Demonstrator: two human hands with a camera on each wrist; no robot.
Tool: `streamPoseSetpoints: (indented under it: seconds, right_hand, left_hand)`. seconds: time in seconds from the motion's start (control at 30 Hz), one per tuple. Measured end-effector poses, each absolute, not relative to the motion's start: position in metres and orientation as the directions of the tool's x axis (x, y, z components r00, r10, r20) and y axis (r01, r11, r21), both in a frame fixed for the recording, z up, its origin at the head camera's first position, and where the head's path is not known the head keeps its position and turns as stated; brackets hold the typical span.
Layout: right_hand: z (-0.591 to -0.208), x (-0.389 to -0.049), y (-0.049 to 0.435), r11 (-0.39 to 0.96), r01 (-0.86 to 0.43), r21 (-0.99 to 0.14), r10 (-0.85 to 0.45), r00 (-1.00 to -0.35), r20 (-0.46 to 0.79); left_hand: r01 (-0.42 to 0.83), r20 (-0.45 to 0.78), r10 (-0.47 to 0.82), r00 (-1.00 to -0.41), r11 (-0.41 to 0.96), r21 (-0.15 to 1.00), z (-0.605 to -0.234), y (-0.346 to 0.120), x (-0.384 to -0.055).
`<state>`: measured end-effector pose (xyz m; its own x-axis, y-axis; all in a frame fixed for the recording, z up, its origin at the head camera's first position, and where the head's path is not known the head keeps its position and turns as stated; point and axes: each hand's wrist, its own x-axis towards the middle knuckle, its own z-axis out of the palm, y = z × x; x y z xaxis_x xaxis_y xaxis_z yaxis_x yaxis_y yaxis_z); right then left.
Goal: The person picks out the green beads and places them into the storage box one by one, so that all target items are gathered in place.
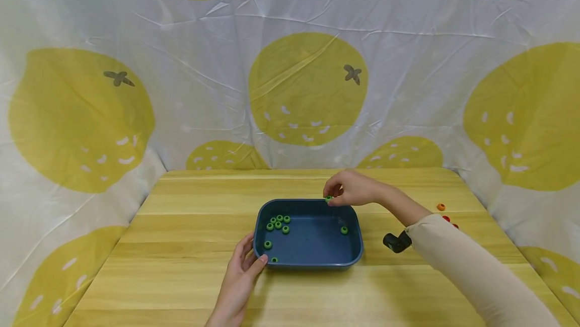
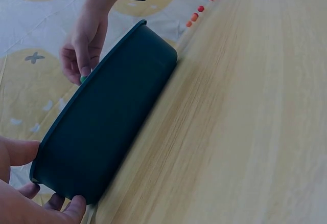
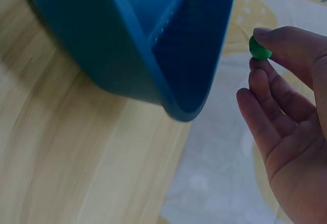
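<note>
A dark blue plastic bin [image 1: 312, 265] stands on the wooden table, with several green beads [image 1: 278, 225] inside, mostly toward its left. One more green bead [image 1: 344, 230] lies near the right wall. My left hand [image 1: 238, 271] grips the bin's front left corner, thumb over the rim and fingers below it, as the left wrist view shows. Above the far rim, toward the right, my right hand [image 1: 355, 188] pinches a single green bead [image 3: 260, 49] between thumb and forefinger. Its other fingers curl loosely in the right wrist view.
Right of the bin, partly behind the right forearm, lie an orange bead [image 1: 441, 207] and red beads [image 1: 446, 219]. A black wrist device [image 1: 396, 242] juts from the right sleeve. A lemon-print curtain [image 1: 308, 90] hangs behind the table [image 1: 181, 276].
</note>
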<state>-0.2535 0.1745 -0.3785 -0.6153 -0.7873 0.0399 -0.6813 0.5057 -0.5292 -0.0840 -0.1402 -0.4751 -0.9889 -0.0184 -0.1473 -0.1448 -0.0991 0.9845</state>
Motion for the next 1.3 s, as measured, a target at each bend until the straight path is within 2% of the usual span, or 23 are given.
streamPoseSetpoints:
  seconds: [0.73,0.97,1.3]
  right_hand:
    - [-0.388,-0.267,0.103,0.385,-0.756,-0.530,-0.878,-0.477,0.043]
    - [-0.395,-0.270,0.101,0.382,-0.770,-0.511,-0.876,-0.478,0.064]
    - [-0.396,-0.267,0.112,0.415,-0.733,-0.539,-0.851,-0.522,0.055]
  left_hand:
    - [-0.143,-0.144,-0.008,-0.989,-0.111,0.983,-0.472,-0.139,-0.089]
    - [-0.150,-0.152,-0.004,-0.988,-0.106,0.983,-0.474,-0.138,-0.088]
    - [-0.166,-0.168,-0.023,-0.985,-0.095,0.982,-0.475,-0.140,-0.086]
